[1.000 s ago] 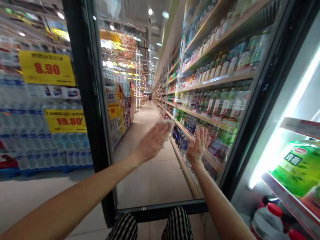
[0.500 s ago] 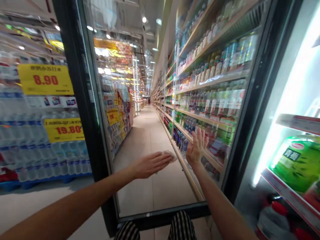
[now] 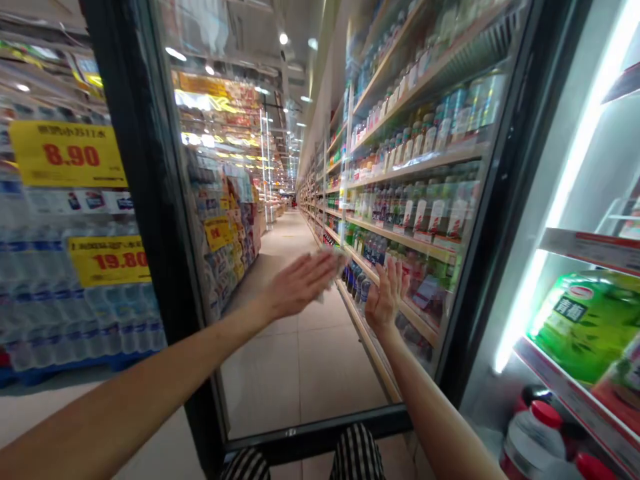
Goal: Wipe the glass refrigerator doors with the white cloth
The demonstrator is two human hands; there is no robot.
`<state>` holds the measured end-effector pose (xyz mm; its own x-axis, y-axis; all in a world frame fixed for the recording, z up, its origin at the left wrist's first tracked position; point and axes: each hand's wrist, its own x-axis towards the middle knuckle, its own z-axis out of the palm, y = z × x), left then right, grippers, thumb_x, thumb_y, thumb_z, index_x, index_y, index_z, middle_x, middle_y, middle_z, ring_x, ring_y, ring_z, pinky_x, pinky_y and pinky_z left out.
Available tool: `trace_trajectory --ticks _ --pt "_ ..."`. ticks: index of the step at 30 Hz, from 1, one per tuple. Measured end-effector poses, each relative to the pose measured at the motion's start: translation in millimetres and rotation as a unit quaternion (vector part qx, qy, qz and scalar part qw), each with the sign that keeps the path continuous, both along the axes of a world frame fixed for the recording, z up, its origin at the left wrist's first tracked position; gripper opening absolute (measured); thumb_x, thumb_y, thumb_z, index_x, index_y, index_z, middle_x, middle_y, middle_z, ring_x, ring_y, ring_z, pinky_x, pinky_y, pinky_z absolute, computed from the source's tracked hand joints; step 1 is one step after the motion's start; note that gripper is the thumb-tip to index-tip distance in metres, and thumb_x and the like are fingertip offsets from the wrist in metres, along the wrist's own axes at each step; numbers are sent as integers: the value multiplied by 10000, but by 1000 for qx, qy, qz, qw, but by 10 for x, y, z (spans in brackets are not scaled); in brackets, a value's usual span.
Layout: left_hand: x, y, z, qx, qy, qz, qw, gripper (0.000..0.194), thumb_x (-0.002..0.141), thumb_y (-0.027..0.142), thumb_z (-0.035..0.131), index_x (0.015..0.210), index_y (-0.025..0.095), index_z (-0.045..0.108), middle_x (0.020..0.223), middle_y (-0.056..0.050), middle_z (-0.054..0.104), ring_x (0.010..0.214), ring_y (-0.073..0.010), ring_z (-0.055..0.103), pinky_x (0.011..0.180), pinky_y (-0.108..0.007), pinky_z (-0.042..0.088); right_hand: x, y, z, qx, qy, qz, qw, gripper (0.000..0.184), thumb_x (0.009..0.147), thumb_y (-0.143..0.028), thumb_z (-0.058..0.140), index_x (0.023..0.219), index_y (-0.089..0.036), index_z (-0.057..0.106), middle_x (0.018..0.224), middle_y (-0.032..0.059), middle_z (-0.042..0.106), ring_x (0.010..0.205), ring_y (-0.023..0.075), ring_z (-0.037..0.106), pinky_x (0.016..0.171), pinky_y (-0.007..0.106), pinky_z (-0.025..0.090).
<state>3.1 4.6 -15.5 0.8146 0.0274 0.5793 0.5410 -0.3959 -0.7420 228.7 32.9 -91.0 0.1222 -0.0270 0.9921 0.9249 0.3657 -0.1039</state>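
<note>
A glass door (image 3: 265,380) in a black frame stands in front of me. My left hand (image 3: 303,283) lies nearly flat at the pane, its fingers over a crumpled white cloth (image 3: 325,293) that pokes out under the palm and past the fingertips. Motion blurs that hand a little. To its right, my right hand (image 3: 387,297) is raised at the glass with its fingers apart and nothing in it. Whether its palm touches the pane I cannot tell.
Through or in the glass show shelves of bottles (image 3: 415,213) and a long aisle floor (image 3: 285,240). At right, a lit cooler holds green bottles (image 3: 585,320) and red-capped bottles (image 3: 537,433). Stacked water packs (image 3: 80,287) with yellow price signs (image 3: 70,155) stand at left.
My left hand has moved up the glass with the white cloth. The right hand stays at about the same place on the pane. The whole view has shifted slightly.
</note>
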Motion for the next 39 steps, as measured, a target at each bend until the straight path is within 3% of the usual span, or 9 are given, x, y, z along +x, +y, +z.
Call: trace_trajectory --ticks 3,8,14,18,20,26,32,37,39 --pt "30 11 52 13 -107 27 994 496 870 203 397 1357 145 324 1467 -92 236 1381 -225 59 1119 -423 172 -3 -5 1 1 -2 -1 1000 438 856 -208 341 1287 -196 422 1394 113 400 1351 239 253 1070 526 200" --pt "-18 -20 -170 0 164 -34 986 446 879 206 376 1324 206 377 1470 2 242 1374 -126 124 1125 -302 186 -6 -22 14 2 -11 -3 1000 426 860 -202 353 1280 -195 422 1390 118 406 1349 230 259 1074 516 202" --pt "-76 -10 110 11 -119 30 992 511 854 195 429 1354 160 331 1463 -88 252 1383 -221 52 1120 -426 168 -10 -19 7 7 -1 9 1000 432 862 -211 357 1289 -198 419 1390 119 405 1350 234 255 1079 516 189" --pt "-62 -53 -130 -6 117 -11 993 452 879 213 371 1330 196 371 1471 -6 245 1380 -145 94 1136 -329 157 -12 -25 12 5 -7 10 1000 442 857 -205 361 1295 -203 412 1396 116 398 1349 236 258 1072 521 195" --pt "-60 -40 -123 -4 165 -16 986 443 892 221 342 1335 210 363 1472 25 239 1378 -119 99 1137 -302 153 -11 -24 12 7 -8 8 1000 447 855 -202 365 1299 -209 407 1397 112 399 1346 236 267 1067 523 203" --pt "51 30 346 13 -113 29 993 499 878 193 368 1370 151 298 1472 -76 230 1383 -211 63 1127 -418 164 -14 -15 6 8 0 15 1000 447 855 -200 362 1299 -211 408 1411 104 379 1350 238 256 1067 533 199" --pt "171 -11 27 -27 189 -22 981 481 874 213 361 1353 186 322 1481 0 214 1378 -127 89 1136 -313 166 -7 -25 14 11 -13 22 1000 458 859 -200 344 1315 -210 391 1410 103 382 1350 235 257 1070 526 198" --pt "251 36 400 -9 -72 8 997 529 872 169 355 1387 122 242 1487 -86 187 1383 -205 52 1135 -402 143 8 -23 5 11 -7 26 1000 485 866 -238 298 1347 -199 347 1407 113 381 1352 246 247 1069 541 185" --pt "280 40 333 -4 -77 5 997 524 869 164 355 1382 116 256 1484 -89 195 1382 -210 55 1132 -400 155 12 -29 2 11 -10 29 999 495 868 -251 276 1357 -196 329 1408 117 378 1353 249 244 1066 547 186"
